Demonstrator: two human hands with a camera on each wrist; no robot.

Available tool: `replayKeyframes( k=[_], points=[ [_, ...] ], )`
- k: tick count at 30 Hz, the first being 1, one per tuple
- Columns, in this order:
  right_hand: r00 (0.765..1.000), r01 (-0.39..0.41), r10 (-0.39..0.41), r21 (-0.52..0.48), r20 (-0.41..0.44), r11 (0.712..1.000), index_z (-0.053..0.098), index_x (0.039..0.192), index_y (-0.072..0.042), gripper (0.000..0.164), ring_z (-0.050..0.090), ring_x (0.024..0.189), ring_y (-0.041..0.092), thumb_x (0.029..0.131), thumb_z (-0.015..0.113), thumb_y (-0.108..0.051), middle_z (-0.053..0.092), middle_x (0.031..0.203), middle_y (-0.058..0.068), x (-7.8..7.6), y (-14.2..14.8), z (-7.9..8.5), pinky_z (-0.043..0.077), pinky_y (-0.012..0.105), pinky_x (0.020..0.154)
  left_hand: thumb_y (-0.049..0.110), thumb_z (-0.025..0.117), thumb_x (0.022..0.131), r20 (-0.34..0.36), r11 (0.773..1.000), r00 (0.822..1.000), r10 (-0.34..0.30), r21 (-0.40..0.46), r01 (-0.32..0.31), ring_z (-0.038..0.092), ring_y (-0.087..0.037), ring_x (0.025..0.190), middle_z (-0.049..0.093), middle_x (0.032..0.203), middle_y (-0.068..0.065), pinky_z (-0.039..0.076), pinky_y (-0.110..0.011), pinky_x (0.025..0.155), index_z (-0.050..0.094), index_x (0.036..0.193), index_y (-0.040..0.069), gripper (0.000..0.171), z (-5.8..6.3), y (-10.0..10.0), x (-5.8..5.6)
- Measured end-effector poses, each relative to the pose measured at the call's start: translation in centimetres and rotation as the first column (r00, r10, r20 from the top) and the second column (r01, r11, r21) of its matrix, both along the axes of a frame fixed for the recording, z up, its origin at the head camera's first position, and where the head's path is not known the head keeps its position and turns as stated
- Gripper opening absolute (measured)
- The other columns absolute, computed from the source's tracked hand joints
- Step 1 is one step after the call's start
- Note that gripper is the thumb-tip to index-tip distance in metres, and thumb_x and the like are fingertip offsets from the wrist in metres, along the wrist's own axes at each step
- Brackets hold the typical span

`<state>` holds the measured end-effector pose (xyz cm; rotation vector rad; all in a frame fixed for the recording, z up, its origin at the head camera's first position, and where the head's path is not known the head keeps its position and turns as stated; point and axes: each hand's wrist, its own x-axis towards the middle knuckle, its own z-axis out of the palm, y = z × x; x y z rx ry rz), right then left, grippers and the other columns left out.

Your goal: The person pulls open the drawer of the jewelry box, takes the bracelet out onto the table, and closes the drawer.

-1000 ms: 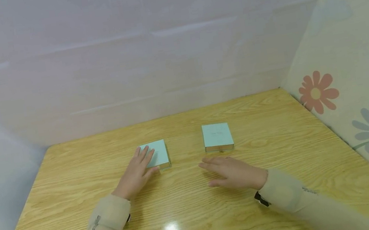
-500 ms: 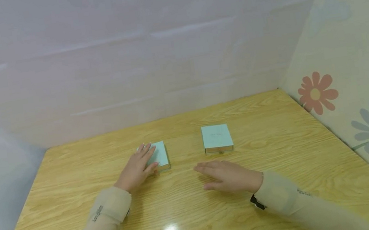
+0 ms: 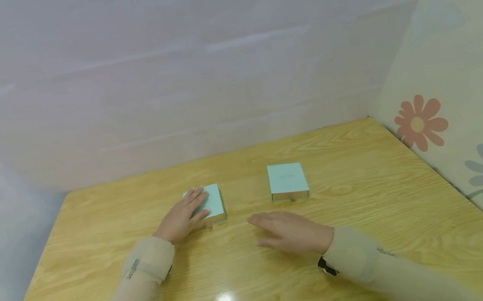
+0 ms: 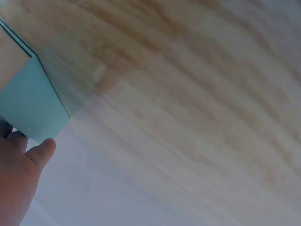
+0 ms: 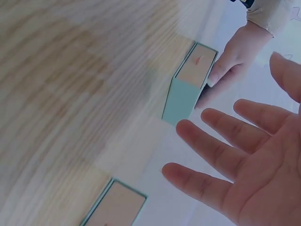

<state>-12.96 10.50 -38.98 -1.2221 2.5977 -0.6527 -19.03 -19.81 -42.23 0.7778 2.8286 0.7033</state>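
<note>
The left hand [image 3: 181,221] rests with extended fingers on the top of a mint-green flat square box [image 3: 215,202], without gripping it, on the yellowish wooden table [image 3: 239,260]. The right hand [image 3: 295,232], its fingers extended and holding nothing, is near a second mint-green square box [image 3: 287,178], which lies on the table, apart from the first.

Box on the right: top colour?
The box top is pale blue-green, best seen in the head view.
</note>
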Motion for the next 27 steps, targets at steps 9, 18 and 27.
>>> replayKeyframes(
  k=[9,18,27],
  points=[
    [0.965,0.136,-0.105,-0.116,0.241,0.984,0.047,0.141,0.004,0.05,0.049,0.129,0.031,0.103,0.051,-0.028,0.05,0.141,0.017,-0.3,-3.4,-0.1,0.04,0.044,0.106,0.035,0.053,0.101,0.035,1.0,0.999,0.008,-0.013,-0.007,0.015,-0.037,0.145,0.025,0.157,-0.016,0.016,-0.058,0.115,0.036,0.149,0.0,0.061,0.6,0.0,-0.2],
    [0.926,0.227,-0.152,-0.185,0.346,0.956,0.052,0.133,0.011,0.043,0.062,0.085,0.017,0.103,0.053,-0.02,0.067,0.104,0.012,-0.9,-6.7,-0.7,0.053,0.029,0.071,0.035,0.053,0.101,0.048,1.0,0.999,0.007,-0.025,-0.006,0.014,-0.037,0.145,0.024,0.157,-0.018,0.015,-0.057,0.115,0.035,0.149,-0.001,0.063,0.9,0.0,0.1],
    [0.863,0.327,-0.19,-0.229,0.469,0.917,0.056,0.128,0.013,0.042,0.061,0.076,0.018,0.103,0.053,-0.021,0.067,0.092,0.015,-1.5,-8.5,-1.5,0.053,0.031,0.067,0.031,0.055,0.099,0.033,0.999,0.999,0.001,-0.034,0.0,0.016,-0.038,0.145,0.024,0.156,-0.02,0.018,-0.056,0.115,0.036,0.147,-0.004,0.063,0.8,0.0,0.0]
  ],
)
